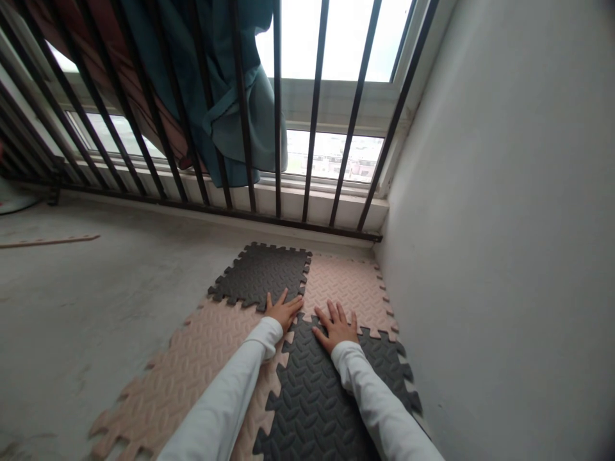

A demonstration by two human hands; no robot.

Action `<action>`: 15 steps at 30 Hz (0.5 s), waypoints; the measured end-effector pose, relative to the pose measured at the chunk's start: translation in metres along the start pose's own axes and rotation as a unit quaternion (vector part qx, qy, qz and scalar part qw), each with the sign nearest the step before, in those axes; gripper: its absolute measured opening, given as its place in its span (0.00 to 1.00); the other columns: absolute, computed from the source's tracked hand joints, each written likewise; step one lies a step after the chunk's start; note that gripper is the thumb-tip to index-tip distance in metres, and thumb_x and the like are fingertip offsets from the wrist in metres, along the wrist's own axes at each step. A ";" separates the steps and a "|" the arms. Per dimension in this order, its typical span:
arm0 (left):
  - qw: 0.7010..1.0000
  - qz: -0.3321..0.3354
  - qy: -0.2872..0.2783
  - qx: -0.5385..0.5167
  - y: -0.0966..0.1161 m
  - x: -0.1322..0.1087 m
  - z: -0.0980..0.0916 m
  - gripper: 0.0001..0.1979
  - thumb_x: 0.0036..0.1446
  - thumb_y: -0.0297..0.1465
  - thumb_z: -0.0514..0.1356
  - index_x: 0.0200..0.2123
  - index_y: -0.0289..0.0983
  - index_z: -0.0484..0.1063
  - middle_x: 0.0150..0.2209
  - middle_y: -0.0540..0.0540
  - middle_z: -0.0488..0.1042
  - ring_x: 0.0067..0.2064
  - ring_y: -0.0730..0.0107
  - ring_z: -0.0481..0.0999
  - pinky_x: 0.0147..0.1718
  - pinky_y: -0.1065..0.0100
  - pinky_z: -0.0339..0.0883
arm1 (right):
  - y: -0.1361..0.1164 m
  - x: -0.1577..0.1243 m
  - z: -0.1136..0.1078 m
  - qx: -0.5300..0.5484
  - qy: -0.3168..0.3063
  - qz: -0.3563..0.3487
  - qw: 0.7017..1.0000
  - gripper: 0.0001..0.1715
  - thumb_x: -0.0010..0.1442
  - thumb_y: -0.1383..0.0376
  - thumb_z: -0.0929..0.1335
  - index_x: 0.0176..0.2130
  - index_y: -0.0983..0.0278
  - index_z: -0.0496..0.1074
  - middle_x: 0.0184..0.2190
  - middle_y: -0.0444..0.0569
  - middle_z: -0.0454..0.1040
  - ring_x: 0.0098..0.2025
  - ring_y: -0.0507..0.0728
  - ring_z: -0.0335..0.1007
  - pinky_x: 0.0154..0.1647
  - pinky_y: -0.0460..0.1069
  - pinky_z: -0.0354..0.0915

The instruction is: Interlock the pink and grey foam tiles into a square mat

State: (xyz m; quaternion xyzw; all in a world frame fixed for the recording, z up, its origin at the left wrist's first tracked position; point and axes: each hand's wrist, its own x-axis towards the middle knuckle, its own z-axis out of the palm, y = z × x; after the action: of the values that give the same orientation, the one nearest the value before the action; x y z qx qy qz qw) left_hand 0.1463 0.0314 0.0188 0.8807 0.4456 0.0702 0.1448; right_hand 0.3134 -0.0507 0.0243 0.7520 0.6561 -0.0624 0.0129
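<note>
Four foam tiles with toothed edges lie on the floor in a two-by-two checker pattern. My left hand (283,310) lies with fingers spread where the far dark tile (269,272) meets the near pink tile (211,352). Flat on the seam between the far pink tile (348,285) and the near dark tile (317,397) rests my right hand (339,326), fingers apart. Neither hand holds anything. Around the left hand the teeth of the tiles are partly hidden.
A white wall (504,224) rises along the right side of the tiles. Dark metal railing bars (314,109) stand beyond them, before a window and a hanging blue-green cloth (250,121). A thin strip (52,241) lies on the grey floor (96,294) at left.
</note>
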 end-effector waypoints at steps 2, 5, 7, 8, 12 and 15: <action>1.000 -0.004 -0.002 0.005 -0.001 0.001 0.000 0.22 0.55 0.31 0.42 0.52 0.57 0.52 0.56 0.60 0.54 0.59 0.54 0.41 0.46 0.33 0.25 | 0.000 0.000 -0.001 0.001 -0.001 0.002 1.000 0.31 0.51 0.43 0.50 0.54 0.41 0.43 0.61 0.39 0.36 0.61 0.58 0.26 0.53 0.67 0.24; 1.000 0.012 0.003 0.026 -0.005 0.002 0.004 0.21 0.56 0.34 0.42 0.53 0.57 0.49 0.57 0.60 0.52 0.60 0.56 0.40 0.47 0.34 0.25 | -0.001 -0.001 -0.002 -0.002 0.001 0.004 1.000 0.31 0.51 0.43 0.50 0.54 0.41 0.42 0.61 0.38 0.36 0.61 0.58 0.26 0.53 0.66 0.24; 0.999 0.029 0.002 0.046 -0.009 0.002 0.008 0.21 0.56 0.38 0.41 0.54 0.58 0.45 0.58 0.60 0.49 0.60 0.58 0.40 0.48 0.36 0.25 | -0.002 -0.001 -0.002 -0.006 0.001 0.006 1.000 0.31 0.51 0.43 0.51 0.54 0.41 0.42 0.61 0.38 0.36 0.61 0.58 0.26 0.53 0.66 0.24; 0.998 0.036 -0.005 0.053 -0.011 0.003 0.010 0.22 0.55 0.40 0.41 0.54 0.57 0.44 0.58 0.59 0.48 0.60 0.58 0.39 0.49 0.36 0.25 | -0.002 -0.001 -0.002 -0.008 0.000 0.008 1.000 0.31 0.51 0.43 0.51 0.54 0.41 0.42 0.61 0.38 0.36 0.61 0.58 0.26 0.53 0.66 0.24; 0.996 0.054 -0.036 0.055 -0.017 0.009 0.012 0.23 0.55 0.43 0.41 0.55 0.56 0.41 0.59 0.57 0.45 0.60 0.61 0.38 0.50 0.39 0.25 | 0.000 0.000 0.001 -0.015 0.000 0.003 1.000 0.31 0.51 0.43 0.49 0.54 0.41 0.42 0.61 0.38 0.36 0.61 0.58 0.26 0.53 0.66 0.24; 0.996 0.054 -0.044 0.052 -0.017 0.011 0.010 0.23 0.55 0.42 0.40 0.55 0.56 0.42 0.59 0.58 0.44 0.60 0.64 0.39 0.51 0.41 0.26 | 0.001 0.002 0.004 -0.023 0.004 0.002 1.000 0.31 0.51 0.43 0.48 0.55 0.41 0.41 0.61 0.39 0.36 0.61 0.58 0.26 0.53 0.67 0.24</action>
State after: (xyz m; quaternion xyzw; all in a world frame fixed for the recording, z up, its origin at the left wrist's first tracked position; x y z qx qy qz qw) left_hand 0.1427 0.0480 0.0041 0.9122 0.3934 0.0160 0.1138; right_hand 0.3149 -0.0491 0.0199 0.7528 0.6562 -0.0443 0.0272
